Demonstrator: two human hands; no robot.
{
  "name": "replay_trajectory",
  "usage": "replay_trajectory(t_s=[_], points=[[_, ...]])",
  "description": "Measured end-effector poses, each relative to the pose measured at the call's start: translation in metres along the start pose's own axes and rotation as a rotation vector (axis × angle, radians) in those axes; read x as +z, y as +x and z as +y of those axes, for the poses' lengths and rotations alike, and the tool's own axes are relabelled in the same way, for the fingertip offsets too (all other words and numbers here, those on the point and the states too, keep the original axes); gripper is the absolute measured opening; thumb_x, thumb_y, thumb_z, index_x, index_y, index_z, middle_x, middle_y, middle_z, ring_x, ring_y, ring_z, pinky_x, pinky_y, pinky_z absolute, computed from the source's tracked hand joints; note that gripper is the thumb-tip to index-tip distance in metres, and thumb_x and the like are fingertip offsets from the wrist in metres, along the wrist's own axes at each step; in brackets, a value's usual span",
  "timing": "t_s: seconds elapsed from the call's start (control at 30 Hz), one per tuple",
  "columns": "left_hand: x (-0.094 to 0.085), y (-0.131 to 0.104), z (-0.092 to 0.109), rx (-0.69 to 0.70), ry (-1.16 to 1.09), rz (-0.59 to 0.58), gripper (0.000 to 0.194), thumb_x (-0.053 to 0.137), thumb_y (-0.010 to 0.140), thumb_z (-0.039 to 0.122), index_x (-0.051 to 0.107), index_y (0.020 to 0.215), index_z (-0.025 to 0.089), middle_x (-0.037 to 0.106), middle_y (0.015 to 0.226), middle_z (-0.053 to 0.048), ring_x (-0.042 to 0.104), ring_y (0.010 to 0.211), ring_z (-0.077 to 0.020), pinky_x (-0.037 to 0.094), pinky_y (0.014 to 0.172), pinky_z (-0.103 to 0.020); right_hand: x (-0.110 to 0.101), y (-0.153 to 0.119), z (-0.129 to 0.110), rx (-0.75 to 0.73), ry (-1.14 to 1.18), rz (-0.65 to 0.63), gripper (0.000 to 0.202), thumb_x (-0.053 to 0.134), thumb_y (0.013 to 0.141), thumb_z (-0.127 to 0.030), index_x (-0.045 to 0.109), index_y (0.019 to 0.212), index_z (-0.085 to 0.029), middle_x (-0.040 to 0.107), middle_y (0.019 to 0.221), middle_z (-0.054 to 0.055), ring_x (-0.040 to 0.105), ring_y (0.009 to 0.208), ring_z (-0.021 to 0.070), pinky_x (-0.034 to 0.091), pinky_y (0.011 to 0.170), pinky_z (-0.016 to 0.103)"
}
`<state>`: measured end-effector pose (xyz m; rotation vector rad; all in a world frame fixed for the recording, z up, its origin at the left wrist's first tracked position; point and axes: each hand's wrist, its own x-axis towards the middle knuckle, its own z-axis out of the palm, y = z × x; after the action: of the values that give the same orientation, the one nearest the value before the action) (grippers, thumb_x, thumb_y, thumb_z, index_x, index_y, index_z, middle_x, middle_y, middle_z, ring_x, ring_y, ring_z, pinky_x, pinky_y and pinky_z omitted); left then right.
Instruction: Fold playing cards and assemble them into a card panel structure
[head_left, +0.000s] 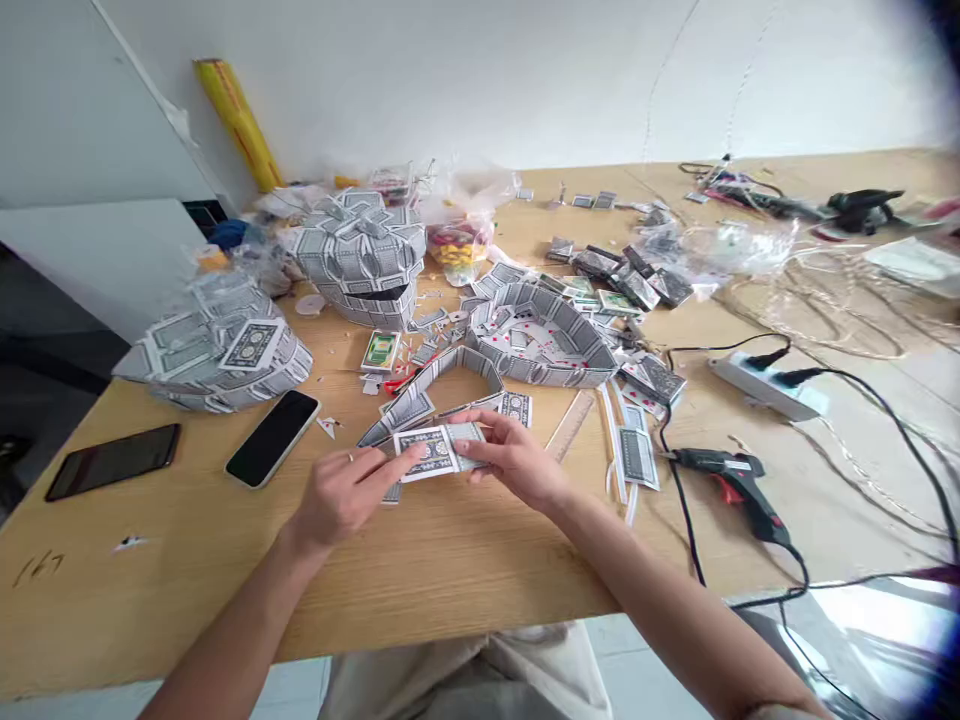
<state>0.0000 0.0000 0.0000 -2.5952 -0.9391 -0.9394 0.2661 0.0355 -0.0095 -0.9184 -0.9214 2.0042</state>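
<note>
My right hand (pixel 517 458) grips a strip of joined playing cards (pixel 429 452) with patterned grey backs, thumb on top and fingers behind. At the strip's left end, my left hand (pixel 341 492) is closed on it, index finger laid across the card face; its thumb is hidden. Just behind the strip stands a pointed frame of folded cards (pixel 421 385). Farther back sits a larger card-walled tray (pixel 544 335) with red-marked cards inside. A loose patterned card (pixel 516 408) lies by my right hand.
Two phones (pixel 274 440) (pixel 112 462) and two card-built boxes (pixel 217 350) (pixel 360 255) stand on the left. To the right are a ruler (pixel 570 425), a glue gun (pixel 739 485) with its cable, and a power strip (pixel 769 385). Card packs (pixel 630 275) and paper scraps lie behind.
</note>
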Motion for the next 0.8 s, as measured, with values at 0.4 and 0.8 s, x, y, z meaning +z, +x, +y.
replay_trajectory(t_s=[0.4,0.8], points=[[-0.002,0.004,0.005,-0.831,-0.484,0.187,0.036,0.065,0.104,0.035,0.059,0.071,0.021,0.059,0.051,0.006,0.05,0.042,-0.0091,0.039,0.045,-0.02,-0.009,-0.002,0.002,-0.334,-0.062,0.066,0.039,0.092,0.087,-0.039,0.072,0.119,-0.029,0.077,0.096,0.001,0.073,0.088,0.0182,0.068,0.082,0.037],[0.003,0.006,0.009,-0.794,-0.632,-0.09,0.028,0.06,0.105,0.037,0.064,0.082,0.02,0.055,0.05,0.007,0.044,0.044,-0.0093,0.032,0.046,-0.021,-0.004,-0.002,0.009,-0.42,-0.115,-0.001,0.034,0.09,0.09,-0.039,0.072,0.116,-0.028,0.076,0.105,0.004,0.073,0.092,0.0194,0.067,0.084,0.038]])
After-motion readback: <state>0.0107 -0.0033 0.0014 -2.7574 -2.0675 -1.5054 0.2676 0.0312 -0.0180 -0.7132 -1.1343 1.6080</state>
